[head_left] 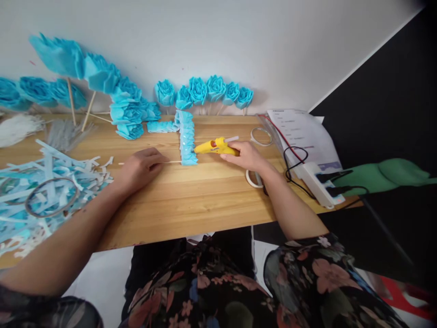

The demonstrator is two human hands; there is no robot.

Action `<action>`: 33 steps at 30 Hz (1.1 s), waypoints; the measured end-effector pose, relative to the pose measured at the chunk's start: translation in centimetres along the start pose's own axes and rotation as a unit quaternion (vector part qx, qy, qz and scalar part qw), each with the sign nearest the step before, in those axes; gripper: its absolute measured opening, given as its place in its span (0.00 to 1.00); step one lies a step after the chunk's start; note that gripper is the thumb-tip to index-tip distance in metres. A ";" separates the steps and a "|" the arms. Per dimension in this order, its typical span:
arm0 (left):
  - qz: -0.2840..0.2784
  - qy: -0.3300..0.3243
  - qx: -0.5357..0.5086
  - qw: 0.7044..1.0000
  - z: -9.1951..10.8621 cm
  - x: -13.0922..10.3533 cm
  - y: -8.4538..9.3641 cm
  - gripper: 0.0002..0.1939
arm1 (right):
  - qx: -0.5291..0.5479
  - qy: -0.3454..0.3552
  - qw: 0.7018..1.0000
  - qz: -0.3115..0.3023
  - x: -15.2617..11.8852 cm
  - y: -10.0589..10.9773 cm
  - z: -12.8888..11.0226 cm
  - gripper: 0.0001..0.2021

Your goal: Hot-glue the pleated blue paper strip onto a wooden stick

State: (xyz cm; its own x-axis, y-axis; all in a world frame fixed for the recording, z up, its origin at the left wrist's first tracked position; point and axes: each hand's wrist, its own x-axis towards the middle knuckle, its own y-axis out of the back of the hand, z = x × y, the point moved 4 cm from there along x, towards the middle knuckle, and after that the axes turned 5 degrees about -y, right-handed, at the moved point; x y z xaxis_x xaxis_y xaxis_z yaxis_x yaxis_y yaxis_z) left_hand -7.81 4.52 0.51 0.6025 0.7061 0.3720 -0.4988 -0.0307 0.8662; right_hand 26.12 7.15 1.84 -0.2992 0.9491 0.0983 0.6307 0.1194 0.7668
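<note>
My left hand (145,166) is closed around a thin wooden stick (173,161) that lies level just over the table. The stick's right end meets the near end of a row of pleated light-blue paper petals (187,136). My right hand (246,155) grips a yellow hot glue gun (215,146), a clear glue stick poking out of its back. Its nozzle points left, at the petals near the stick; I cannot tell whether it touches them. Another short row of blue petals (163,126) lies to the left.
Finished blue paper flowers (215,88) on sticks lean along the wall. Paper scraps (51,196) with a tape ring cover the table's left. Tape rolls (261,136) sit by my right hand. Farther right are papers (300,132), a power strip (317,184) and black cables.
</note>
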 end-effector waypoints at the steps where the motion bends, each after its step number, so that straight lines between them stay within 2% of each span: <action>1: 0.003 -0.003 -0.003 1.000 -0.1 0.0 0.0 0.17 | 0.007 -0.002 1.000 0.001 0.0 0.1 0.0 0.21; 4: 0.003 -0.012 -0.008 1.000 -0.2 -0.2 0.0 0.18 | 0.050 0.002 0.999 0.013 0.0 0.8 0.0 0.21; 7: -0.012 0.002 -0.008 1.000 -0.6 -0.5 0.1 0.18 | 0.142 -0.008 0.990 0.013 -0.1 1.4 0.0 0.21; 11: -0.020 0.013 -0.014 1.000 -0.9 -0.8 0.5 0.18 | 0.209 -0.024 0.978 0.007 -0.1 1.5 0.3 0.22; 19: -0.003 0.000 -0.024 1.000 -1.4 -1.1 0.4 0.18 | 0.111 -0.007 0.994 0.014 0.3 0.3 0.6 0.24; 22: 0.005 -0.003 -0.039 0.999 -1.4 -1.1 0.4 0.18 | 0.134 -0.012 0.991 0.013 0.4 0.2 0.4 0.24; 25: 0.000 0.000 -0.050 0.999 -1.3 -1.0 0.5 0.18 | 0.191 -0.006 0.981 0.012 0.6 1.1 -0.3 0.23; 27: -0.005 0.001 -0.056 0.998 -1.1 -0.9 0.6 0.18 | 0.197 0.012 0.980 -0.010 0.9 2.0 -1.3 0.22; 30: -0.006 0.001 -0.061 0.998 -0.9 -0.8 0.7 0.18 | 0.111 0.039 0.991 -0.058 1.3 3.6 -3.3 0.19; 33: -0.005 -0.003 -0.064 0.998 -0.8 -0.7 0.7 0.18 | 0.036 0.062 0.996 -0.049 1.8 4.9 -4.5 0.17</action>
State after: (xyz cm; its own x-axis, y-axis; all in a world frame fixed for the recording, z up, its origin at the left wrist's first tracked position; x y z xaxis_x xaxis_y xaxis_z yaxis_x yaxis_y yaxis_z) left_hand -9.08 4.55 0.64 0.6113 0.7015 0.3663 -0.5684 0.0670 0.8200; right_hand 25.49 8.15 8.64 -0.4454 0.8890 0.1065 0.6426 0.2346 0.7294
